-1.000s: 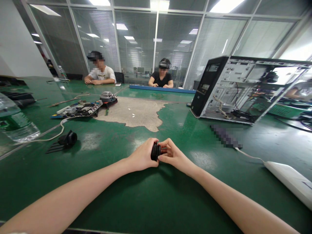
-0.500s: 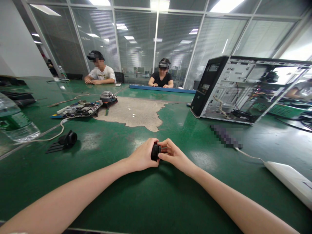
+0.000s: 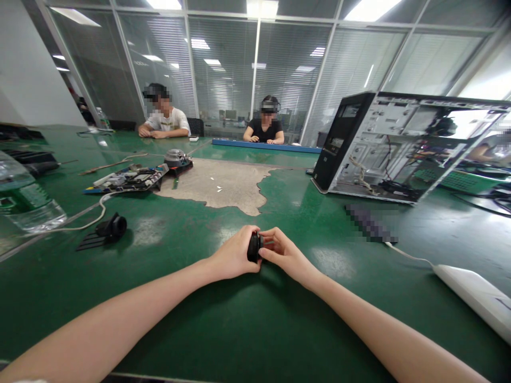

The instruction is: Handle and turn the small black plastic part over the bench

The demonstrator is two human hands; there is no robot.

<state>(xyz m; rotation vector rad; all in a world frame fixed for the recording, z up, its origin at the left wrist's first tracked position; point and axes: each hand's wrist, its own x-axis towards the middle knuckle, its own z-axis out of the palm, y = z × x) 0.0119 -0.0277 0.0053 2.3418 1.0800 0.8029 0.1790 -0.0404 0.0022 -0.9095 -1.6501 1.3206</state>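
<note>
A small round black part [image 3: 254, 248], its exact kind unclear, is held just above the green table [image 3: 255, 324]. My left hand [image 3: 235, 254] wraps round its left side, thumb low and fingers over the top. From the right, my right hand [image 3: 284, 255] pinches the part's right end between thumb and fingertips. Much of the part is covered by the fingers. To the left on the table lies another black piece [image 3: 109, 229] with a ring-shaped end and flat prongs.
An open computer case [image 3: 347, 138] stands at the right, near a white power strip [image 3: 471, 292] and its cord. At left are a plastic bottle [image 3: 27, 197] and a circuit board [image 3: 131, 178]. Two people sit across the table; another is partly visible at far right.
Both hands stay in nearly the same place round the black part. The right fingers have shifted very slightly against its end.
</note>
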